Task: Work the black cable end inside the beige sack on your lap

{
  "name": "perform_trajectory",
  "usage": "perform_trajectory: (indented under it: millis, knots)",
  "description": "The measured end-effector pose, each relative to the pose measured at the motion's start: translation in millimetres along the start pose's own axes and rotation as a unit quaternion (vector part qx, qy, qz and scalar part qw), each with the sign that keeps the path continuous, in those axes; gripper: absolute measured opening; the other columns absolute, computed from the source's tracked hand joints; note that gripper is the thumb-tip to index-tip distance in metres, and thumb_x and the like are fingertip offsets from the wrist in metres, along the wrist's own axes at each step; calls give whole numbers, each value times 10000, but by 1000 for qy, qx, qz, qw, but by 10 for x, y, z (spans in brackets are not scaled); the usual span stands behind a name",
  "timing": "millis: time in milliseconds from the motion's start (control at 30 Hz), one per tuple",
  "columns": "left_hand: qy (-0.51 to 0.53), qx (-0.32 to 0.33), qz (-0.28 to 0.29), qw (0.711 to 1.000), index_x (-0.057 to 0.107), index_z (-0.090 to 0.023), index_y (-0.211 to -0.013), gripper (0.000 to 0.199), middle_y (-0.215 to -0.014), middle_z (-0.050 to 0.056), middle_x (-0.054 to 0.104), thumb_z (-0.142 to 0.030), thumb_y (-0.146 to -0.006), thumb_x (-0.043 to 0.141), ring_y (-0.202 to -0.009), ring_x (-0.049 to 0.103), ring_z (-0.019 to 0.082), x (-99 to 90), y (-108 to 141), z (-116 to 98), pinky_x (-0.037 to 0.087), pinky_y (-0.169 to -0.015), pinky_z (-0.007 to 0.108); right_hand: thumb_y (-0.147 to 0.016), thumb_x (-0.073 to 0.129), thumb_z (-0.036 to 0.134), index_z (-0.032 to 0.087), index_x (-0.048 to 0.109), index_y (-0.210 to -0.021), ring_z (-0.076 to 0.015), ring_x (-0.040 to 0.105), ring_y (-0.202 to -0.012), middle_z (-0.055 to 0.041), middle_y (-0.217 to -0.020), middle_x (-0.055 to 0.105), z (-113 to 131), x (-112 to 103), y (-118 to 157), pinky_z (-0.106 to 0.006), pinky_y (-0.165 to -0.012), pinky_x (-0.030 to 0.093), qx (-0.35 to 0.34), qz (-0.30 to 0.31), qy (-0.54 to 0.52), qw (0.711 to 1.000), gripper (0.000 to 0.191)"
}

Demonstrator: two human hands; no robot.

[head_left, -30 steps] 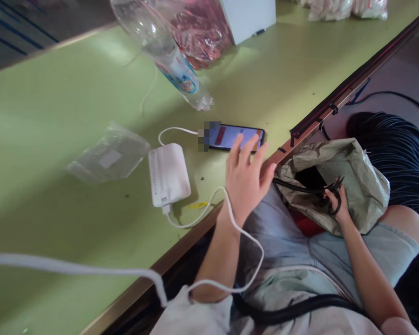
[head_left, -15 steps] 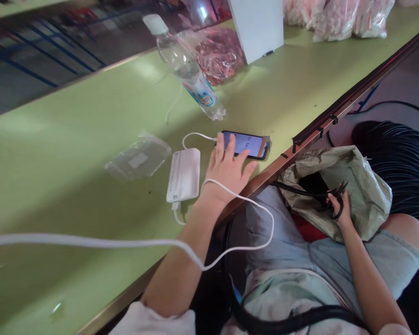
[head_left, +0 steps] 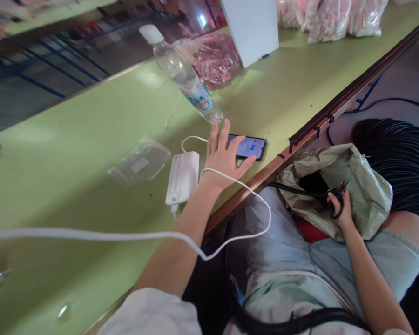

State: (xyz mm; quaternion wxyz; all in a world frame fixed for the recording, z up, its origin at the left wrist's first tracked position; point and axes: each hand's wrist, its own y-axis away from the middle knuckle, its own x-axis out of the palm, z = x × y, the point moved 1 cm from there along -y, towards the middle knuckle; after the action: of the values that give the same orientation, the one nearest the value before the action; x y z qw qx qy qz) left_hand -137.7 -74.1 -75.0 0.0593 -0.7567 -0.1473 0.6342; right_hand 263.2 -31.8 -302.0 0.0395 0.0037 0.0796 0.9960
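Note:
My left hand (head_left: 220, 157) is over the left end of a phone (head_left: 248, 148) on the green table, its fingers spread and partly hiding the screen. I cannot tell whether a fingertip touches the glass. Blue dots show on the lit screen. A white power bank (head_left: 183, 177) lies left of the hand, with a white cable running toward the phone. Low on the right, my right hand (head_left: 344, 215) grips black-handled scissors (head_left: 338, 204), blades pointing up, at the mouth of an open tan sack (head_left: 368, 184) on my lap. A black strand runs into the sack.
A plastic bottle (head_left: 183, 77) lies beyond the phone, near a bag of reddish pieces (head_left: 216, 63) and a white board (head_left: 253, 30). A clear plastic case (head_left: 141, 163) is left of the power bank. A white cord (head_left: 91, 235) crosses my left arm. Black cable (head_left: 394, 172) is heaped at right.
The phone's screen went from large digits and an orange strip to a pale display with blue dots. My left hand shifted slightly up and left. My right hand still grips the scissors.

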Motion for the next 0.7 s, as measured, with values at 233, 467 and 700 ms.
perform_trajectory:
  millis: [233,467,700]
  knots:
    - [9,28,51,998,689,-219,-1268,525,-1770,62,126,-618,-965,535,-1626,3,433,69,-68,112,234,-1263,700,-733,856,427,260,487,-1420,-177,659,-671,-21,-970,743,-49,-11,-23,-328,-680,565,4,9,0,1000,798]
    - [-5,29,76,997,559,-205,-1487,630,-1777,89,64,-599,-1005,464,-1627,-29,422,164,-85,153,157,-1288,683,-736,852,489,226,458,-1466,-161,656,-682,-7,-950,720,-82,1,-57,-307,-670,557,5,14,26,1000,870]
    - [-30,-57,33,997,374,-169,-1620,779,-1752,151,172,-636,-1000,445,-1634,-5,392,31,-30,209,144,-1311,639,-724,857,495,222,454,-1470,-161,660,-680,-20,-964,733,-47,37,-66,-314,-681,560,7,10,17,1000,890]
